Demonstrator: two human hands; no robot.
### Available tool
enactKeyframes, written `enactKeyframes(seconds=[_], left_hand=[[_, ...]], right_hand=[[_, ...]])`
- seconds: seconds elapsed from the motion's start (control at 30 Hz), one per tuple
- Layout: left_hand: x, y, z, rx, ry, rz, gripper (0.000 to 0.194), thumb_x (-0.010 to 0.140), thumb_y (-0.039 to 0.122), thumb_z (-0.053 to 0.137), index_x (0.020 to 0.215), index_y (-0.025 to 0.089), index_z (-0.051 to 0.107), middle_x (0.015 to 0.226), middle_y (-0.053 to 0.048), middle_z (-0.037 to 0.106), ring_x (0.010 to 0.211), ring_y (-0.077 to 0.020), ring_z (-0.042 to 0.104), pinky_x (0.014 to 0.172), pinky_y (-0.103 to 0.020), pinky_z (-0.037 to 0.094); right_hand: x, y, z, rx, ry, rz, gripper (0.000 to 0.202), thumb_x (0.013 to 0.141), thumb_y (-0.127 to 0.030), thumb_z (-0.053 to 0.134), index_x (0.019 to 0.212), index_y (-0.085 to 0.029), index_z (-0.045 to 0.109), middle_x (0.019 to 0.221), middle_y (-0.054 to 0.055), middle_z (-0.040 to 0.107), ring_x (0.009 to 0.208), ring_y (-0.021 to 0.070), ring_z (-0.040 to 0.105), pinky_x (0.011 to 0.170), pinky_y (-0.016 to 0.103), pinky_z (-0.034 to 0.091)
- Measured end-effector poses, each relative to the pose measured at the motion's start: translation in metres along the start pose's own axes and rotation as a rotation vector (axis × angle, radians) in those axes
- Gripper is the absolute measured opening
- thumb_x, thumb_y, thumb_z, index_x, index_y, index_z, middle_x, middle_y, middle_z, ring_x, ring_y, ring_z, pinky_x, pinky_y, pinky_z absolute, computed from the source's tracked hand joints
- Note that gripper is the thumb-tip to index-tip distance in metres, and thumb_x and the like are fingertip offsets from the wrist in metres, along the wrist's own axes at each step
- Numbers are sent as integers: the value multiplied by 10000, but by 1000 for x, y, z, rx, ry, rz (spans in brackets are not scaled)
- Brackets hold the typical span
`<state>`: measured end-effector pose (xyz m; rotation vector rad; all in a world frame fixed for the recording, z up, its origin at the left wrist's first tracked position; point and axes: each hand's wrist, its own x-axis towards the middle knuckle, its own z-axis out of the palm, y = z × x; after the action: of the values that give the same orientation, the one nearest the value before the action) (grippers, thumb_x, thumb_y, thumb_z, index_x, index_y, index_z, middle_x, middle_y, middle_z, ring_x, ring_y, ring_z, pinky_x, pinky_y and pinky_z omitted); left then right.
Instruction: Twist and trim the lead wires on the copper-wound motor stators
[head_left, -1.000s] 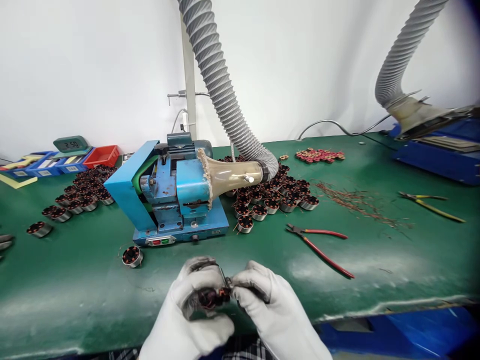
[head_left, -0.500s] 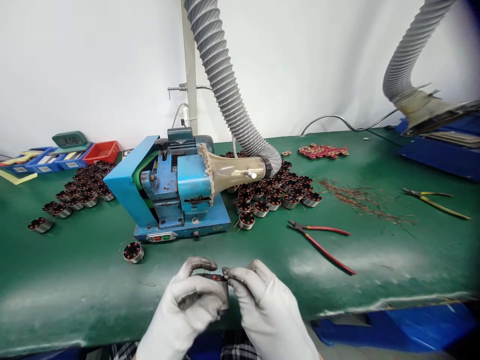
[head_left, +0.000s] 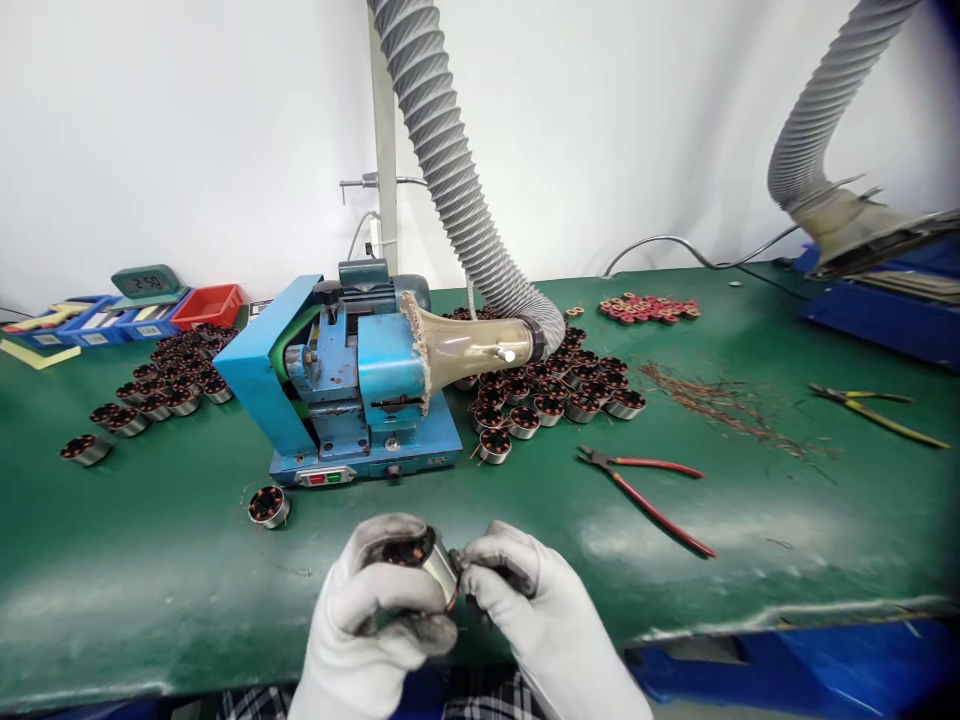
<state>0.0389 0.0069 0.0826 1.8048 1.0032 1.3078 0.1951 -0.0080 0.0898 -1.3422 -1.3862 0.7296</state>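
Note:
My left hand (head_left: 375, 620), in a white glove, grips a small round motor stator (head_left: 420, 555) with copper windings and a metal ring, held tilted near the table's front edge. My right hand (head_left: 540, 620), also gloved, pinches at the stator's right side with thumb and fingertips; what it pinches is too small to see. A single stator (head_left: 268, 505) lies on the green table (head_left: 150, 560) just left of my hands, in front of a blue machine (head_left: 345, 385).
A grey hose (head_left: 450, 170) with a funnel feeds the blue machine. Several stators (head_left: 551, 395) lie right of it, more (head_left: 165, 385) to the left. Red-handled pliers (head_left: 645, 490), yellow pliers (head_left: 874, 410), wire scraps (head_left: 720, 405), red rings (head_left: 645, 308), bins (head_left: 202, 305) and a clock (head_left: 146, 282) lie around.
My left hand has turned the stator, so its copper windings and metal ring now face up and right. The right hand's fingers stay pinched at its side.

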Motion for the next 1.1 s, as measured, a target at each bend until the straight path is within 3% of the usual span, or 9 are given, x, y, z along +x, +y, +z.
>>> enactKeyframes(seconds=[0.13,0.33,0.5,0.63,0.7,0.8,0.87,0.97,1.1], left_hand=[[-3,-10,-5,129,-96,-23,596,587,165,738,1122,304,515,1160,-62,516,1084,-244,531,910,-387,476],[-2,-17,-4,-81,-309,-205,131,676,115,630,754,218,606,870,-26,586,849,-176,593,759,-293,528],[-14,-52,0,444,-234,26,597,670,-33,443,1192,257,448,1199,-100,489,1151,-240,468,957,-456,432],[-15,-75,-1,534,-341,-88,434,645,84,583,1052,217,514,1145,-104,560,1220,-305,412,963,-506,420],[-12,-78,-3,547,-367,-183,422,616,167,653,1019,207,534,1193,-129,537,1208,-317,432,949,-493,434],[-8,-75,-10,568,-386,-226,416,589,197,684,984,204,555,1242,-144,508,1176,-301,473,959,-475,423],[-4,-74,-14,578,-382,-231,425,554,202,706,952,196,557,1228,-151,517,1167,-307,481,946,-477,432],[-2,-77,-13,592,-347,-192,465,525,227,717,952,183,541,1184,-152,552,1171,-317,476,943,-496,434],[-17,-81,6,714,-167,-202,620,608,290,656,1157,101,440,1225,-213,514,1168,-330,480,960,-507,428]], right_hand=[[1,4,2,135,-80,104,151,747,-238,548,610,-187,586,584,-10,520,535,127,513,490,213,438],[-5,22,18,-180,35,-39,192,801,-209,459,723,-182,633,678,37,581,627,158,571,601,260,475],[8,45,33,-240,-374,185,338,913,-206,283,775,-111,576,629,47,619,542,148,593,489,235,471],[20,53,35,-376,-530,121,268,874,-144,381,741,-110,611,615,36,603,479,128,560,471,223,431],[25,51,29,-476,-581,50,170,778,-69,490,752,-138,643,734,61,623,580,148,586,554,244,432],[36,52,9,-610,-650,-23,265,618,41,542,720,-170,667,759,63,620,619,167,581,595,259,409],[45,59,-10,-683,-646,-29,320,584,74,524,713,-176,674,735,60,614,610,168,578,594,260,402],[57,74,-35,-770,-527,16,329,684,44,463,818,-164,681,786,91,617,652,188,595,632,292,421],[51,79,-32,-744,-351,100,275,874,-176,388,950,-132,648,901,117,641,807,213,622,738,330,465]])
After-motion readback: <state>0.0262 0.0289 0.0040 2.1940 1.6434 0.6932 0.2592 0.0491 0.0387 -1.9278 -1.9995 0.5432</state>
